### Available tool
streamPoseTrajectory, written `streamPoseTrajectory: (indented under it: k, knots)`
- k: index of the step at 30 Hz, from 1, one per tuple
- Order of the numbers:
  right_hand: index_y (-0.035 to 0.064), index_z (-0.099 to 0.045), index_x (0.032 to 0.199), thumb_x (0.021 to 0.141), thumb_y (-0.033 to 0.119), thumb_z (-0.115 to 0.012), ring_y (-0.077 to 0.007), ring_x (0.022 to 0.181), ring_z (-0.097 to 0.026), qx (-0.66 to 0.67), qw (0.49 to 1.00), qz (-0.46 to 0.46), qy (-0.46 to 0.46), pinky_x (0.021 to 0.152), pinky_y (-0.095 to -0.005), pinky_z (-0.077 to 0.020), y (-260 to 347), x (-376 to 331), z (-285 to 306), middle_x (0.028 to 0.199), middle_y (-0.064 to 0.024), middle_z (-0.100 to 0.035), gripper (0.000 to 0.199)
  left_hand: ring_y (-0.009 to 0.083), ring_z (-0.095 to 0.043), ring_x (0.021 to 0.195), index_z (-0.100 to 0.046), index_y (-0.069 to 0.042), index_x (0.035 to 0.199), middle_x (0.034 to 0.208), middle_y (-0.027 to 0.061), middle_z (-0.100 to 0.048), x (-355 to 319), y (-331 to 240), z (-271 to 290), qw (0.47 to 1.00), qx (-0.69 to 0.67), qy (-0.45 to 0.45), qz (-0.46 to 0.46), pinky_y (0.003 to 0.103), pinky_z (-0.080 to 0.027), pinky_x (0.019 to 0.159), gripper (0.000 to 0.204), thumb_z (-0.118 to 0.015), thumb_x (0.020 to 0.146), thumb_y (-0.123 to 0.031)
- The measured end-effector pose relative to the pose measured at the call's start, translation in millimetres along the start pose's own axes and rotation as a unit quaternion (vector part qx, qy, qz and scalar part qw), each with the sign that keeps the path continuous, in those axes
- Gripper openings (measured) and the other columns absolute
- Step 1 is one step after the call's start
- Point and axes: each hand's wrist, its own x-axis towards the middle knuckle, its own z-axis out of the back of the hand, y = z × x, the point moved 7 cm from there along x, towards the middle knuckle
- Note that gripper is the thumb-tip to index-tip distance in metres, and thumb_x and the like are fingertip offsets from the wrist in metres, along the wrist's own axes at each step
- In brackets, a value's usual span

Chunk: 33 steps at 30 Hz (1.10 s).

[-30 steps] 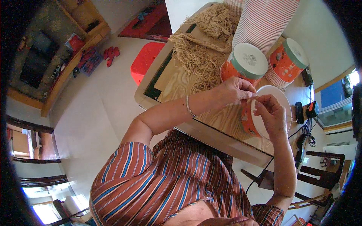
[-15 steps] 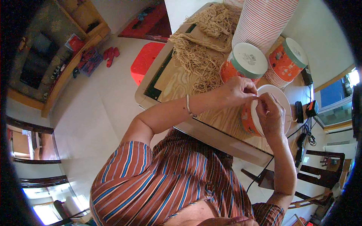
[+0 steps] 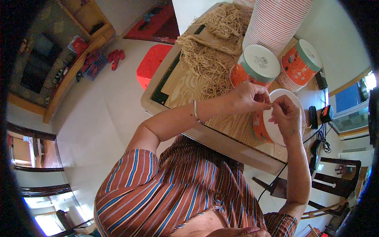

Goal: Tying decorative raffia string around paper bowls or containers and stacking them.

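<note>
Over an orange paper bucket (image 3: 261, 125) with a white inside, my left hand (image 3: 250, 96) and my right hand (image 3: 287, 116) meet fingertip to fingertip. Both are closed in a pinch on a small tan bit of cord (image 3: 271, 104), mostly hidden by the fingers. A thin strand also shows by the bucket's right rim. The bucket is tilted on the wooden table, its mouth partly covered by my right hand. Just beyond my left hand stands an upturned orange bucket with a green band (image 3: 246, 71). Tangled tan cords (image 3: 207, 65) lie to the left of it.
A tall stack of nested paper buckets (image 3: 276, 25) rises at the back, with another upturned orange bucket (image 3: 302, 63) on a stack to the right. Black cables and adapters (image 3: 325, 114) lie along the table's right side. A red stool (image 3: 152, 65) stands left of the table.
My right hand has turned slightly, its fingers lifting and opening out a little from the bucket. The pinched fingertips of both hands now show more plainly.
</note>
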Motion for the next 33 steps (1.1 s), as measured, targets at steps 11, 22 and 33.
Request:
streamPoseTrajectory:
  k: [11,22,33]
  knots:
    - [0.0013,-0.060,0.081,0.089,0.011,-0.057,-0.0083,0.052,-0.050,0.114,0.990,-0.065,0.045,0.049,-0.0248,-0.0474,0,1,1,0.063,-0.0020,-0.054,0.013,0.0109,-0.062,0.085,-0.067,-0.002,0.095,0.089,0.0054,-0.067,-1,-8,2,0.997,0.050,-0.047,-0.045,0.027,-0.050,0.078,0.018,-0.069,0.085,-0.017]
    - [0.0022,-0.053,0.105,0.088,0.003,-0.056,-0.0105,0.058,-0.054,0.132,0.990,-0.042,0.039,0.051,-0.0258,-0.0474,-15,-3,0,0.067,-0.0040,-0.056,0.017,0.0140,-0.063,0.087,-0.067,0.000,0.093,0.088,0.0076,-0.067,-1,-12,2,0.995,0.058,-0.067,-0.049,0.029,-0.049,0.078,0.013,-0.066,0.085,-0.011]
    - [0.0060,-0.062,0.097,0.089,0.011,-0.063,-0.0114,0.059,-0.060,-0.097,0.994,0.055,-0.010,0.055,-0.0287,-0.0481,5,-8,1,0.067,-0.0071,-0.062,0.010,0.0170,-0.063,0.085,-0.067,-0.002,0.093,0.088,0.0089,-0.066,-1,-12,3,0.993,0.069,-0.060,-0.072,0.032,-0.048,0.077,0.023,-0.066,0.085,-0.024]
